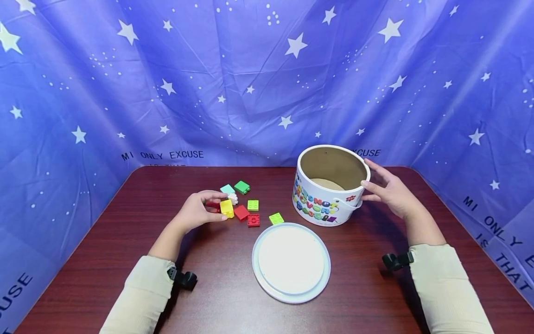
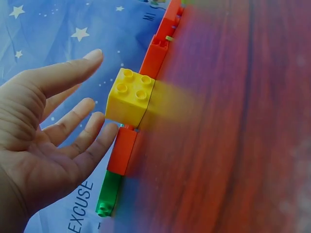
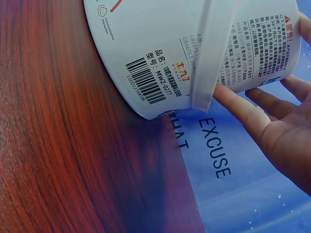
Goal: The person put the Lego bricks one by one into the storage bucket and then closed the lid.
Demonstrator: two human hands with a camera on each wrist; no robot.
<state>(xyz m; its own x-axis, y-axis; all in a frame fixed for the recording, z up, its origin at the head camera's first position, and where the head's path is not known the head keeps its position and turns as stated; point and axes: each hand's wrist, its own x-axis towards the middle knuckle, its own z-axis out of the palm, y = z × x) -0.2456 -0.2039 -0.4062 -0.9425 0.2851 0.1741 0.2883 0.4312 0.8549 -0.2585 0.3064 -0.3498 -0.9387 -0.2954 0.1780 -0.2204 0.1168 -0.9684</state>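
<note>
Presently at the left of the dark red-brown wood-grain table point(image 1: 208, 287): left hand point(image 1: 195, 212) beside a yellow plastic block with round studs point(image 2: 129, 99), thumb and fingers spread wide. In the left wrist view, a gap between thumb and block, with fingertips just beside its lower edge; no telling for sure about actual contact. Just behind the yellow block, a small white plastic piece point(image 1: 233, 199); farther back, a light turquoise block point(image 1: 227, 189) and, to its right, a dark green studded block point(image 1: 242, 187). Close on the right, a flat red block point(image 1: 241, 213), then a second red block with hollow underside showing point(image 1: 253, 221), and behind that a lime-green studded block point(image 1: 252, 205).

Across the table at the right, well apart from the yellow block: a white round tub with colourful printed letters point(image 1: 310, 204), upright, with tan inside. Against its right side near the rim, right hand point(image 1: 390, 192), thumb and fingers apart and mostly extended. In the right wrist view, one finger beside the tub's white strap handle point(image 3: 209, 53), plus a printed barcode point(image 3: 146, 81) on the wall.

Nearer, a flat white round lid point(image 1: 291, 262), with another lime-green block point(image 1: 276, 218) just beside its back edge. Behind everything, a blue-violet cloth with white stars point(image 1: 233, 120).
</note>
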